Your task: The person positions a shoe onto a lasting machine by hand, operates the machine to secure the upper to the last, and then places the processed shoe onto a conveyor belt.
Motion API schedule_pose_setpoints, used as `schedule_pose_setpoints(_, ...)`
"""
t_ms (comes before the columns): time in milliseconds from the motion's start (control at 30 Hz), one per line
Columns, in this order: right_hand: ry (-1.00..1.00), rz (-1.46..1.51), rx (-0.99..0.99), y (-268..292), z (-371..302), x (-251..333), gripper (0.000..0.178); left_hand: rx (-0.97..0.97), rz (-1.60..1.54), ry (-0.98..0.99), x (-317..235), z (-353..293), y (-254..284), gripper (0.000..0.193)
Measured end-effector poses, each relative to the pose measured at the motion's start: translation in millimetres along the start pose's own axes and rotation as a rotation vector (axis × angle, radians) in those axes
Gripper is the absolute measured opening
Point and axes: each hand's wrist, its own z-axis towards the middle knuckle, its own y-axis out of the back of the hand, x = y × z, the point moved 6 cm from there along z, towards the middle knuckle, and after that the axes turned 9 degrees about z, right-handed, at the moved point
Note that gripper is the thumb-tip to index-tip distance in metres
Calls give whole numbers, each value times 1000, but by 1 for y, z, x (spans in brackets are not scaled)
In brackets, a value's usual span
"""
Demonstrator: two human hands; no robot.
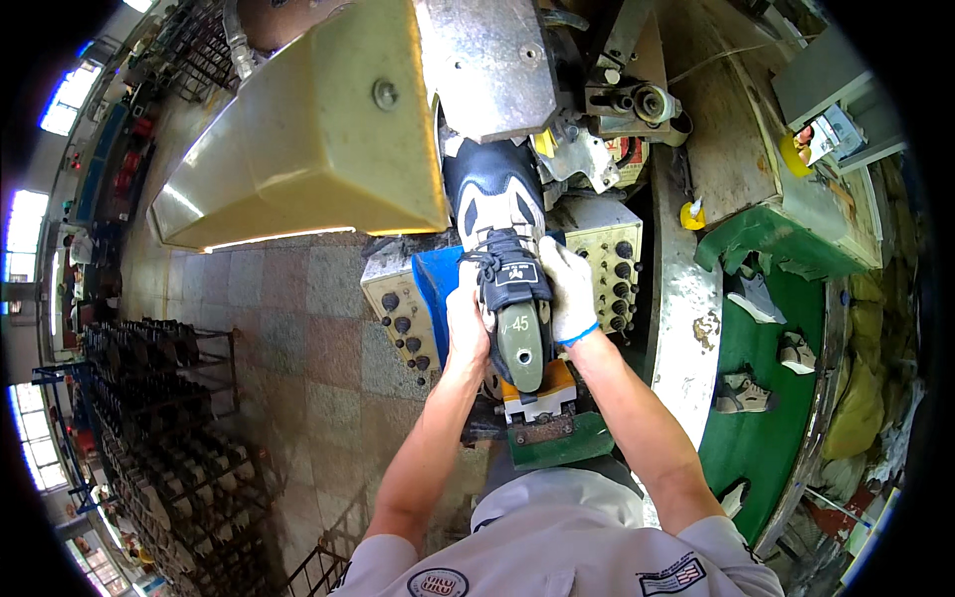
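A navy and white sneaker upper (505,214) with dark laces sits on a green shoe last (521,343), its toe pointing away from me under the metal head of a machine (487,75). My bare left hand (466,323) wraps round the shoe's left side near the heel. On the opposite side, my right hand (569,289), in a white glove with a blue band at the wrist, presses against the shoe by the tongue. The fingers of both hands are partly hidden by the shoe. Below the heel end stands an orange and silver support (539,398).
A yellowed guard (318,139) juts out at the upper left. Panels with black knobs flank the shoe, one left (400,313) and one right (609,269). On the right, several shoe uppers lie on a green conveyor belt (771,458). Racks of shoes (169,428) stand at the left.
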Motion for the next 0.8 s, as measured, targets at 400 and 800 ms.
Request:
schedule_pose_setpoints(400,64,-20,-64,5,10,-14,29,122,23,-208,-6,9,8,40)
schedule_pose_setpoints(800,45,93,-8,136,-87,59,59,-271,1256,-138,241,-86,116,96)
